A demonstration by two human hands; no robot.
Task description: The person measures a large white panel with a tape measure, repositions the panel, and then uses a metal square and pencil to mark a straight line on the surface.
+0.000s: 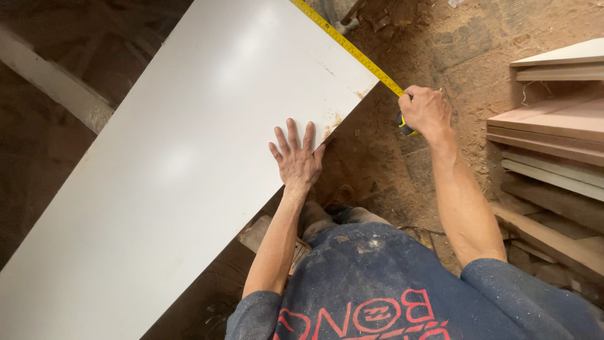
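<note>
At the far left a pale timber beam (60, 88) crosses the dim floor, well apart from the work. Next to it, filling most of the left and middle of the view, lies a large white laminated board (176, 164), running from the near left corner up to the far middle. The left hand (297, 158) lies flat on the board just inside its right edge, fingers spread and open, gripping nothing; pressed down like this it seems to steady the panel so it does not shift. Just below that hand, under the board's edge, a piece of scrap wood (258, 234) shows, perhaps part of what props the panel up. Along the board's far right end runs the yellow blade of a tape measure (352, 51), laid tight against the edge from the far corner down to the near one, so its marks can be read against the panel. The right hand (426, 112) is closed around the tape's case just beyond the board's corner, held off the edge, probably to keep the blade taut and straight. Under it is a sawdust-covered floor (440, 44). At the far right, a stack of cut boards (553, 126) rests apart from both hands.
</note>
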